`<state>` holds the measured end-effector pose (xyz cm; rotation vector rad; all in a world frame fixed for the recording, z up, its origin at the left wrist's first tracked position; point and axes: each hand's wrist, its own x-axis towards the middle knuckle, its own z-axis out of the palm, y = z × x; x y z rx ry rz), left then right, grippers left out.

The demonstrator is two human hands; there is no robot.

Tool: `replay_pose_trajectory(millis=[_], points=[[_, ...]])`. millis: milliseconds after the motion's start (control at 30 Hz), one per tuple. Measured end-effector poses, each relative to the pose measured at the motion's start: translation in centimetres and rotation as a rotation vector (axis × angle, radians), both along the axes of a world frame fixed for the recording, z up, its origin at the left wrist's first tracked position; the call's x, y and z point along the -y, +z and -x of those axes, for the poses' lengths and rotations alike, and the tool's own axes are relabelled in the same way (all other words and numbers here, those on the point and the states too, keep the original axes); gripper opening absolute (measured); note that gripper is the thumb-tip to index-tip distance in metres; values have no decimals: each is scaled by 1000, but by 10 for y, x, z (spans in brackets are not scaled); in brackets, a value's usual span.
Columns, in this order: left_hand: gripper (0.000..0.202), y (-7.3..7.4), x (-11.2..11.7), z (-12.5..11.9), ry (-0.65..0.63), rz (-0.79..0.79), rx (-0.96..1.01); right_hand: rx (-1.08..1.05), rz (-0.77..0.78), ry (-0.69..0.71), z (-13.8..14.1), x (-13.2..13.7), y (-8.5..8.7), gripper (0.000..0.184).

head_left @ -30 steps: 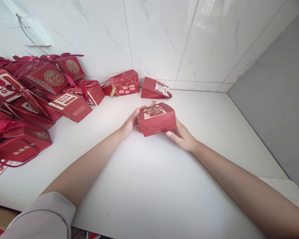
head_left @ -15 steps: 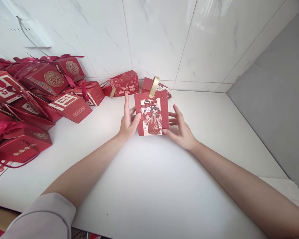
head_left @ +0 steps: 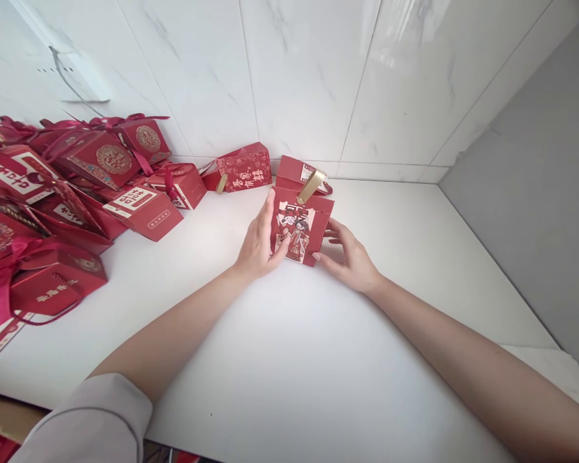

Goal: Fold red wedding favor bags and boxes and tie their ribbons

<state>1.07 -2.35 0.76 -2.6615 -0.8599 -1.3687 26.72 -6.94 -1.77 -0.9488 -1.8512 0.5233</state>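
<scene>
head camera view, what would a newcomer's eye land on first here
Probably the red gift box at the centre, between the left hand and the right hand, with its printed couple and gold strap. Next would likely be the pile of red boxes with magenta ribbons, crowding the left side of the white table.

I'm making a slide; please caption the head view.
Left hand and right hand hold an illustrated red box with a gold handle, right of piled red boxes.
</scene>
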Motion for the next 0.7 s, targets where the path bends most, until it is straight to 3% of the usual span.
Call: replay_pose_trajectory(millis=[133, 267, 433, 533, 700], points=[[98, -1, 2, 4, 24, 115, -30, -33, 96, 118, -2, 6, 7, 64], [118, 0, 2, 8, -43, 282, -83, 35, 192, 189, -4, 14, 15, 63], [129, 9, 10, -1, -121, 383, -23, 135, 125, 259, -1, 15, 17, 59], [114, 25, 25, -13, -112, 438, 12, 199, 24, 296, -1, 13, 12, 65], [51, 52, 44, -28, 178, 517, 10, 247, -13, 266, -1, 14, 6, 63]])
